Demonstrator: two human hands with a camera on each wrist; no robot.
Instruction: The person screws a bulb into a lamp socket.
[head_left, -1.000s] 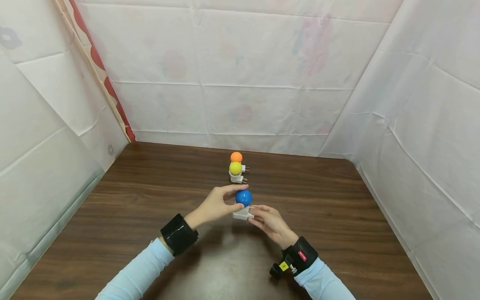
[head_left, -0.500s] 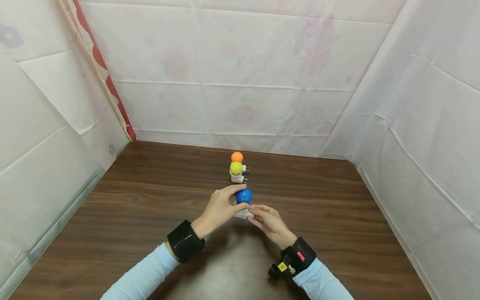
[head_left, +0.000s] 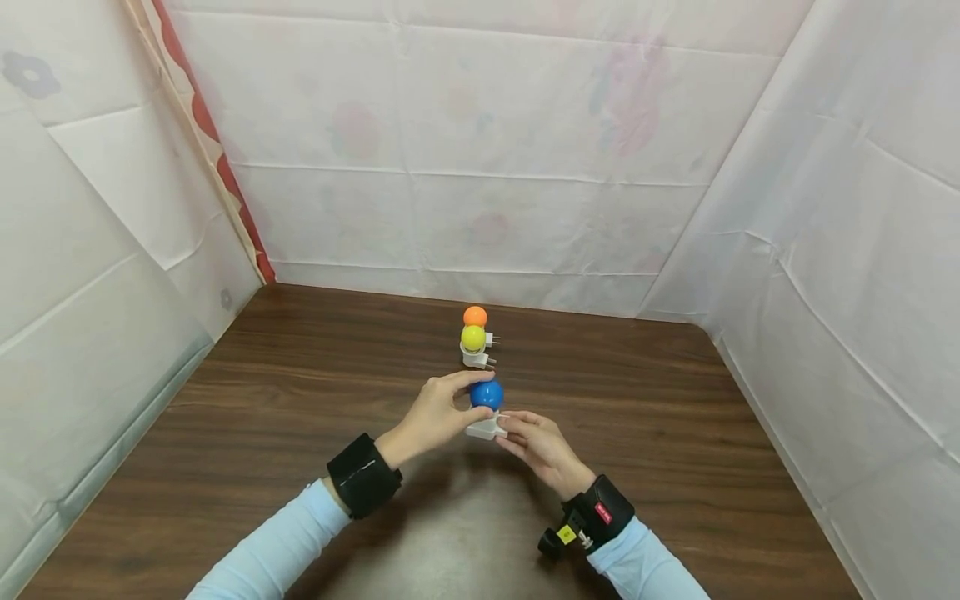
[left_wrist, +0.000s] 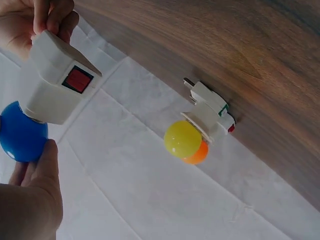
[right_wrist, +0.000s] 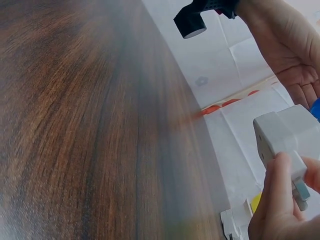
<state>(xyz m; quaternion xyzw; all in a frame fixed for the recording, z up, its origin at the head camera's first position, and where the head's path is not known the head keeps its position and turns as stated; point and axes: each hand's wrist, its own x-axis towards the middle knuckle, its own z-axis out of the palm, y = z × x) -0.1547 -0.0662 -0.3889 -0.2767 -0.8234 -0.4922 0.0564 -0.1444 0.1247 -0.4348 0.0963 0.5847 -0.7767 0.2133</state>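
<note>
My left hand (head_left: 431, 414) grips a round blue light bulb (head_left: 487, 393), thumb on the near side and fingers over the far side. Under the bulb is a white plug-in lamp holder (head_left: 482, 428), and the bulb's base sits at its opening. Fingers and thumb of my right hand (head_left: 546, 454) pinch the holder at its plug end; a metal prong (right_wrist: 301, 194) sticks out past them in the right wrist view. On the holder's face a red rocker switch (left_wrist: 78, 79) shows in the left wrist view. Both things are held above the table.
Farther back on the brown wooden table (head_left: 337, 350) stand two more plug-in holders, one with a yellow bulb (head_left: 473, 337) and behind it one with an orange bulb (head_left: 476, 316). Their prongs point right. White patterned sheets (head_left: 525, 225) enclose the table's back and sides.
The left wrist swung a little to the right and then back left, while the thumb shifted slightly on the blue bulb. The right hand stays nearly still on the lamp holder.
</note>
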